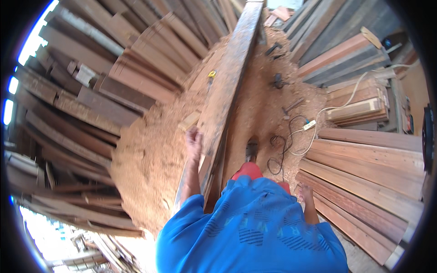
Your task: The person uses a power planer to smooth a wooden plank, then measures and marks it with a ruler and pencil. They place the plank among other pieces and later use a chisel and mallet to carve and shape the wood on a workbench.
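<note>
My left hand point(194, 140) is over the left side of a long, worn wooden beam point(233, 68). Its fingers are curled together, and what they hold, if anything, is hidden. A small pale wooden block point(189, 121) appears just beyond the fingertips; I cannot tell whether they touch it. Farther up the beam's left edge lies a yellow tape measure point(211, 74). My right hand point(304, 192) hangs low at my right side near the stacked planks point(350, 182). Its fingers are apart, with nothing in them.
Leaning boards point(150, 59) crowd the left. Sawdust point(145, 159) covers the ground. Right of the beam lie a hammer point(292, 105), a dark tool point(278, 81) and another dark tool point(273, 48). A power strip point(309, 124) with looped cables rests near my foot point(251, 149).
</note>
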{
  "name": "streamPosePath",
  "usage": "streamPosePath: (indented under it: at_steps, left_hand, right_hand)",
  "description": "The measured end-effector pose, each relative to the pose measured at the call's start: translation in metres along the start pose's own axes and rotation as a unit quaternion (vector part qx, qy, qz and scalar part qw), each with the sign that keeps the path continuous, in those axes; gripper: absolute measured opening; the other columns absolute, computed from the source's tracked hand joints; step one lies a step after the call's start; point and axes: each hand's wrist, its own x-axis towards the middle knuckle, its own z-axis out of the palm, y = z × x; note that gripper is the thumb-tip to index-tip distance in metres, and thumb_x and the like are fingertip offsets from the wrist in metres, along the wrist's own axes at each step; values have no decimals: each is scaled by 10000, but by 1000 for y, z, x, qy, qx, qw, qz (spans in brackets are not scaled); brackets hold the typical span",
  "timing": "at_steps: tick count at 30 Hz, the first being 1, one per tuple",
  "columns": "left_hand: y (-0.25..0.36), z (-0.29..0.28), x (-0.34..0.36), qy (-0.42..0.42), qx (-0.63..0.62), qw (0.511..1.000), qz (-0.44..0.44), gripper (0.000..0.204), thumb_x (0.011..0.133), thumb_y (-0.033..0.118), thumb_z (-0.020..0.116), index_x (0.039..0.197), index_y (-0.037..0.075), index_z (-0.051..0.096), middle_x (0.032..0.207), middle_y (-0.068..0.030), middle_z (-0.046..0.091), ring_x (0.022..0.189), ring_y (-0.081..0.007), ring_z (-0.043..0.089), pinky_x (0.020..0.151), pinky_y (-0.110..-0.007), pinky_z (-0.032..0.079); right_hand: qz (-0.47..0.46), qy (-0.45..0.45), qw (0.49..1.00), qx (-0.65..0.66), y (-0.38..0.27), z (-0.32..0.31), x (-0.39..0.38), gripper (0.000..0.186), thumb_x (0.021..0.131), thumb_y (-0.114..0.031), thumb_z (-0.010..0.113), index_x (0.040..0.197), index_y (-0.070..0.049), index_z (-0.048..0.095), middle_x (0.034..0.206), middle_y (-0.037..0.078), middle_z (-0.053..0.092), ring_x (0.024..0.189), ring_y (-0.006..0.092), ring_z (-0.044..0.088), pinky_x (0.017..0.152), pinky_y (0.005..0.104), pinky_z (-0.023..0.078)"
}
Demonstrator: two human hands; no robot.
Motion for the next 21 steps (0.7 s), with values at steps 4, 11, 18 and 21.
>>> streamPosePath:
  at_steps: [4,11,18,21]
  left_hand:
    - [14,-140,-58,13,243,967,-74,954,878,421,773,1547,21,223,1352,-286,562,1305,-342,544,1059,-433,476]
    - [-57,-197,-193,-142,564,746,-324,1175,629,496,887,1540,73,278,1310,-214,641,1202,-443,610,1049,-496,478]
    - [-63,-212,-151,-212,533,739,-353,893,595,335,899,1370,53,558,1096,-201,717,1063,-356,681,967,-446,526]
    - [-84,-226,-172,-176,532,756,-338,875,590,290,880,1373,70,558,1149,-204,709,1119,-373,665,987,-434,524]
  right_hand:
    - [-31,-17,996,-81,-57,39,-2,321,1007,-317,551,981,-3,610,746,93,638,528,174,578,402,315,410]
    - [-72,-74,992,-73,-134,107,32,264,991,-258,559,901,-12,583,704,65,603,530,142,571,414,286,413]
    - [-46,-99,987,-116,-195,155,56,275,1012,-312,569,1143,-70,590,804,49,628,575,140,581,453,274,446]
    - [-23,-97,986,-130,-210,173,71,276,1011,-299,566,1163,-68,577,812,56,635,577,152,586,456,288,448]
